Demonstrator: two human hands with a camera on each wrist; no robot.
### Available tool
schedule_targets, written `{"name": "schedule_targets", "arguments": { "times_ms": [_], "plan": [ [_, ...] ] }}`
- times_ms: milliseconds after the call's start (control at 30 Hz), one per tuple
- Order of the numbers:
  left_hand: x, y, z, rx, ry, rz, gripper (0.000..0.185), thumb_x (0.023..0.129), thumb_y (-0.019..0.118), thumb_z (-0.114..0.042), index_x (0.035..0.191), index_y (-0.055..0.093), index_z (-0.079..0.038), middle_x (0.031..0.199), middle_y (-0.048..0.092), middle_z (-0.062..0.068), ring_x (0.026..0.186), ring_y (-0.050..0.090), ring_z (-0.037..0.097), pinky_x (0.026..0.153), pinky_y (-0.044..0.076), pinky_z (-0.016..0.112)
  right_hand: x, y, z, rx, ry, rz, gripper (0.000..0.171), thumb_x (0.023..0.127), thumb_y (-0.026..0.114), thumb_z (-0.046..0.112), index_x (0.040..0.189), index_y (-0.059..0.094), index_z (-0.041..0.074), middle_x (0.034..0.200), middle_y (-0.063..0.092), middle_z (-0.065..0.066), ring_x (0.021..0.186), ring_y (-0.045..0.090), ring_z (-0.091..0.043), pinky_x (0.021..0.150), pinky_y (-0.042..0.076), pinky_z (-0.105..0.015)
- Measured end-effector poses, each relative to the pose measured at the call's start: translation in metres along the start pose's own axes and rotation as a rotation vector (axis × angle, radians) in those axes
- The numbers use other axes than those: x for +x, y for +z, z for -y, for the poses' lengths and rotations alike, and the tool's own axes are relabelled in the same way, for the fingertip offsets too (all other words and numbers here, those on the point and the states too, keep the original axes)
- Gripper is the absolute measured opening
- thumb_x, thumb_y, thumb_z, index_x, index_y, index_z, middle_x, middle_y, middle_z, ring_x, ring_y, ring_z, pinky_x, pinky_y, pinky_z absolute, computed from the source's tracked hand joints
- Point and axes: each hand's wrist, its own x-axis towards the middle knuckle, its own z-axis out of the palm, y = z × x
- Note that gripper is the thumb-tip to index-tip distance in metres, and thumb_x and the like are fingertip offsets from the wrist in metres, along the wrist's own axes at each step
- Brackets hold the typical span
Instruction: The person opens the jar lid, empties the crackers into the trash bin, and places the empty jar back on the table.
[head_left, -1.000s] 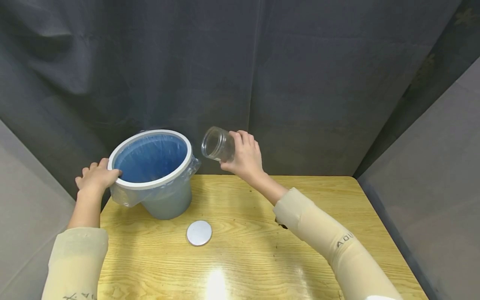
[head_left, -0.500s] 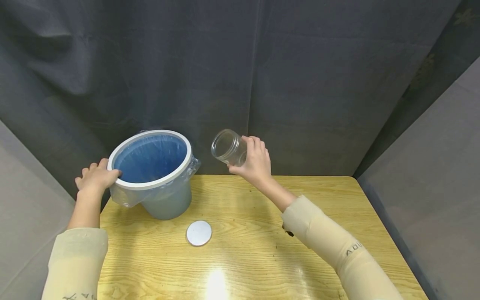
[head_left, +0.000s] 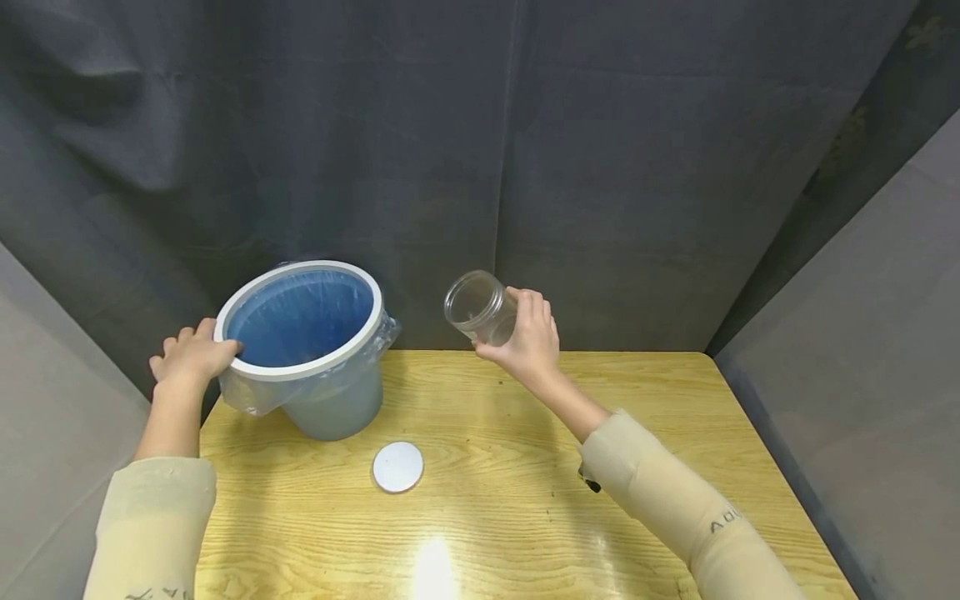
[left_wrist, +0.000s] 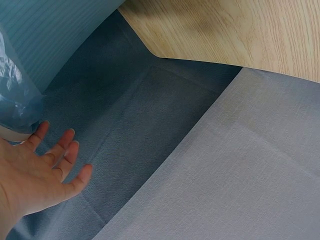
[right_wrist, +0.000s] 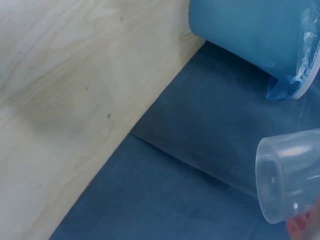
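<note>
A clear plastic jar (head_left: 477, 305), lidless and see-through, is held in the air by my right hand (head_left: 531, 340), tilted with its mouth to the left. The right wrist view shows the closed base of the jar (right_wrist: 290, 172) and a little of the fingers. My left hand (head_left: 191, 357) holds the rim of a blue-grey trash bin (head_left: 330, 408), thumb over the white ring and fingers spread outside. In the left wrist view, the index finger of the left hand (left_wrist: 42, 175) lies right at the rim. A thin clear bag lines the bin.
On the wooden table (head_left: 510, 517), a round white lid (head_left: 398, 467) lies flat in front of the bin. Dark cloth (head_left: 615, 208) hangs behind the table's back edge. Grey panels (head_left: 855, 367) stand at both sides.
My right hand has moved right and slightly down with the jar, away from the bin. The jar's mouth now faces more upward. The left hand, bin and lid have stayed in place.
</note>
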Motion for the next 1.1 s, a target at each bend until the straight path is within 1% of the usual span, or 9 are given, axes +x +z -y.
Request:
{"name": "schedule_targets", "arguments": {
  "times_ms": [167,500,767,1100],
  "plan": [
    [0.001,0.001,0.001,0.001,0.002,-0.005,0.070,0.088,0.044,-0.040,0.137,0.021,0.005,0.128,0.025,0.039,0.112,0.020,0.056,0.085,0.018,0.069,-0.007,-0.003,-0.010,0.027,0.038,-0.024,0.084,0.056,0.081,0.037,0.124,0.041,0.006,0.118,0.046,-0.009,0.108,0.041,-0.026,0.086,0.040,-0.044],
    [0.000,0.001,0.001,0.001,-0.001,-0.002,0.070,0.088,0.044,-0.039,0.136,0.022,0.005,0.128,0.025,0.039,0.112,0.020,0.056,0.085,0.018,0.069,-0.017,-0.011,-0.025,0.071,0.081,-0.084,0.085,0.053,0.084,0.032,0.122,0.043,0.005,0.116,0.047,-0.011,0.105,0.042,-0.027,0.083,0.042,-0.044],
    [0.001,0.001,0.000,0.002,-0.002,-0.003,0.070,0.088,0.045,-0.039,0.136,0.022,0.005,0.128,0.025,0.039,0.112,0.021,0.056,0.085,0.018,0.069,-0.028,-0.017,-0.037,0.112,0.108,-0.093,0.085,0.053,0.084,0.028,0.123,0.042,0.003,0.113,0.047,-0.014,0.104,0.041,-0.029,0.084,0.040,-0.044],
    [0.001,0.001,0.001,0.000,-0.002,-0.008,0.070,0.088,0.045,-0.040,0.136,0.022,0.005,0.127,0.026,0.038,0.111,0.021,0.055,0.084,0.019,0.068,-0.049,-0.017,-0.050,0.161,0.165,-0.104,0.085,0.055,0.084,0.025,0.123,0.040,0.001,0.115,0.044,-0.015,0.107,0.039,-0.029,0.087,0.037,-0.043]
  ]
}}
